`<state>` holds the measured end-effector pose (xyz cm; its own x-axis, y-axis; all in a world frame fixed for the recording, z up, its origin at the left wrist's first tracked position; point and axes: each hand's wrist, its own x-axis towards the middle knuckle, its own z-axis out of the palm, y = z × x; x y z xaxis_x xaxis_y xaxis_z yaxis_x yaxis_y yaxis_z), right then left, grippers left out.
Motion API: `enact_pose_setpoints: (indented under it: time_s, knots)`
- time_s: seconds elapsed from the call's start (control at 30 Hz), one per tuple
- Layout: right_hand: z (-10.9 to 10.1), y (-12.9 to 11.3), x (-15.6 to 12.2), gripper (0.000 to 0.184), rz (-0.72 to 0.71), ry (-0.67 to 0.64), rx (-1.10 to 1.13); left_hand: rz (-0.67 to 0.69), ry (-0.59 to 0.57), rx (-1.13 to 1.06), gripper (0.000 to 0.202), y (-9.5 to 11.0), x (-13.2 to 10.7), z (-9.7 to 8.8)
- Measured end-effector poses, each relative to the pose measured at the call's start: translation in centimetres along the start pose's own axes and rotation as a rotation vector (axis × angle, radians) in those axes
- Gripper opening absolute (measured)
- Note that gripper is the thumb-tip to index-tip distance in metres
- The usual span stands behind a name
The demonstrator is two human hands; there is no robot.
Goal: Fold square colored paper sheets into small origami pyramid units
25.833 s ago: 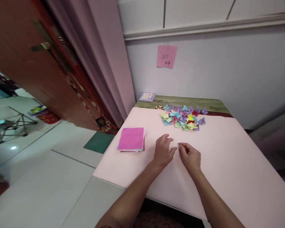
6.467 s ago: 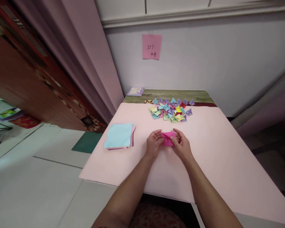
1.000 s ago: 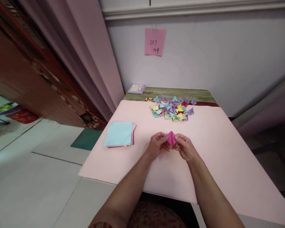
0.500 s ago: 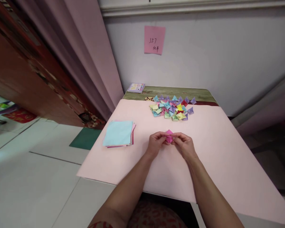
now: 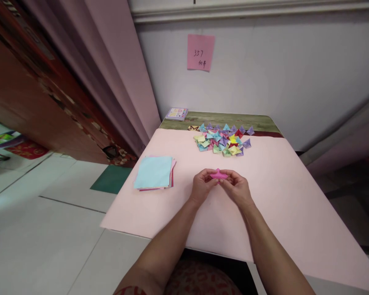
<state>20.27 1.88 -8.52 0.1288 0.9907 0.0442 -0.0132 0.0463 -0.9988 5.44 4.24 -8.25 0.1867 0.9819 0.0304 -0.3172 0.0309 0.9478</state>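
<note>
A small folded magenta paper piece [image 5: 218, 174] is pinched between both hands just above the pink table cover [image 5: 283, 196]. My left hand [image 5: 202, 187] grips its left side with curled fingers. My right hand [image 5: 237, 189] grips its right side the same way. Beyond the hands lies a pile of several small folded paper pieces [image 5: 223, 140] in many colours. To the left rests a stack of square paper sheets [image 5: 154, 173] with a light blue sheet on top.
A small pack of coloured paper [image 5: 176, 114] lies at the table's far left corner on the green-brown tabletop [image 5: 258, 121]. A pink note [image 5: 201, 52] is stuck to the wall. Pink curtain [image 5: 117, 69] and a brown door [image 5: 27, 94] stand at left; tiled floor below.
The magenta piece went from an upright pointed shape held between the fingertips to a flatter, lower shape pressed between both hands. The hands moved closer together.
</note>
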Motion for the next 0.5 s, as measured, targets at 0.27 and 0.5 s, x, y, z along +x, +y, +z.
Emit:
enact_pose_setpoints:
  time_s: [0.27, 0.5]
  knots:
    - [-0.2, -0.4, -0.2, 0.021, -0.224, 0.147, -0.409, 0.182, 0.129, 0.4, 0.014, -0.1, -0.3, 0.2]
    - [0.1, -0.8, -0.3, 0.029, -0.1, 0.095, -0.224, 0.112, 0.023, 0.225, 0.02, 0.7, -0.1, 0.0]
